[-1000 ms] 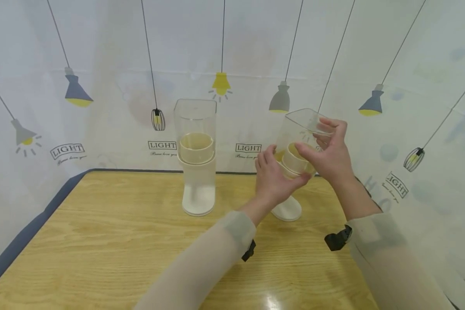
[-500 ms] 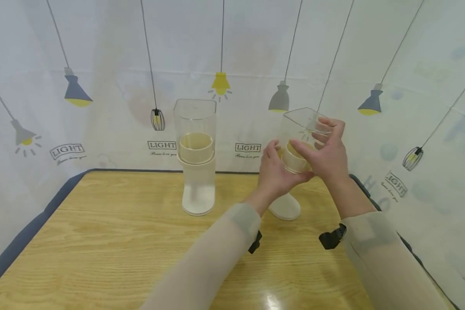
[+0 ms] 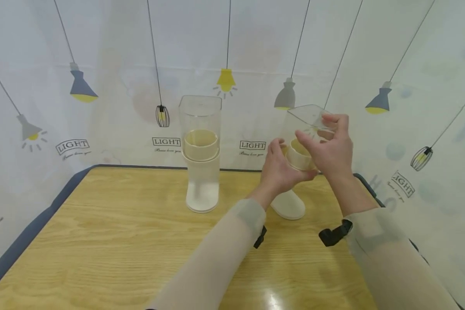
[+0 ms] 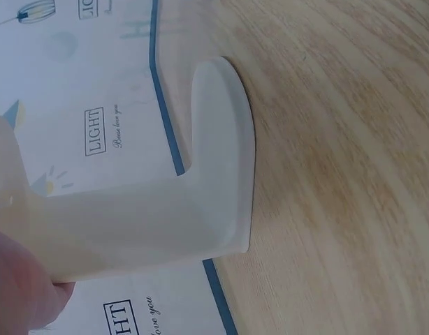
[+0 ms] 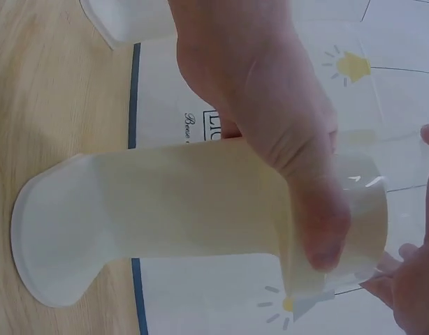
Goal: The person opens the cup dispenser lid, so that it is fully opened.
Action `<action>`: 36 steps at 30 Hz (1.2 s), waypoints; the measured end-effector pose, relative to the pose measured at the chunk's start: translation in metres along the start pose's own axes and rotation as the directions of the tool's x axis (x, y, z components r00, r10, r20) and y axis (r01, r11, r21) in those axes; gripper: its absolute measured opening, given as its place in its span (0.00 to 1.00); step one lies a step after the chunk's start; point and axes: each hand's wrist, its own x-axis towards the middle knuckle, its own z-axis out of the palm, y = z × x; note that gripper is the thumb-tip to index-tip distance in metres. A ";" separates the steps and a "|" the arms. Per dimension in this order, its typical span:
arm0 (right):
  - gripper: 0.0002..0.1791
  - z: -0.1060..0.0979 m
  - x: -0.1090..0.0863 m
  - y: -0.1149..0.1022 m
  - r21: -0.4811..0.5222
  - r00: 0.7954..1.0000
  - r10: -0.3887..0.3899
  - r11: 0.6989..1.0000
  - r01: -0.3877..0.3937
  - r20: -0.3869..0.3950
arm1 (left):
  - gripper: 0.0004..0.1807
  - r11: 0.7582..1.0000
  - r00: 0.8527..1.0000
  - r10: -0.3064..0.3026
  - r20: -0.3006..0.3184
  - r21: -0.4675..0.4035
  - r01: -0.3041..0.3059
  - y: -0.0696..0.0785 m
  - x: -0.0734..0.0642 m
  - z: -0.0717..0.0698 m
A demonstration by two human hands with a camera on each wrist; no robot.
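On the right of the table, a white stand [image 3: 290, 206] with a flat rounded foot carries a clear, square-rimmed container [image 3: 299, 120] above its ring-shaped holder. My left hand [image 3: 280, 172] grips the stand around the holder, thumb across the near side. My right hand [image 3: 333, 150] holds the clear container near its top, with thumb and fingers spread over its side and rim. In the right wrist view, the left hand [image 5: 270, 118] wraps the holder above the white column [image 5: 186, 202]. The left wrist view shows the foot [image 4: 225, 153] on the table and part of the left thumb [image 4: 22, 293].
A matching stand with a clear container [image 3: 200, 116] stands upright to the left, its white foot [image 3: 202, 198] on the wooden table [image 3: 120, 241]. A pale curtain [image 3: 116, 107] printed with lamps hangs behind the table's dark edge.
My left hand has shifted slightly right and up around the holder, and the stand's foot has turned a little. My right thumb has lifted slightly on the clear container. The head view shifts slightly.
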 end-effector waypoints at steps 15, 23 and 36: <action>0.41 -0.006 0.003 -0.007 -0.012 0.999 0.041 0.999 -0.041 -0.007 | 0.68 0.999 0.999 0.032 0.023 -0.014 -0.032 -0.001 0.003 -0.002; 0.43 -0.008 0.002 -0.008 -0.023 1.000 0.018 1.000 -0.018 0.025 | 0.69 1.000 0.999 0.026 0.032 -0.005 -0.026 -0.002 0.003 -0.003; 0.40 -0.014 0.000 -0.011 -0.003 0.996 0.083 0.997 -0.083 0.038 | 0.69 1.000 0.998 0.029 0.060 -0.001 -0.029 -0.002 0.002 -0.004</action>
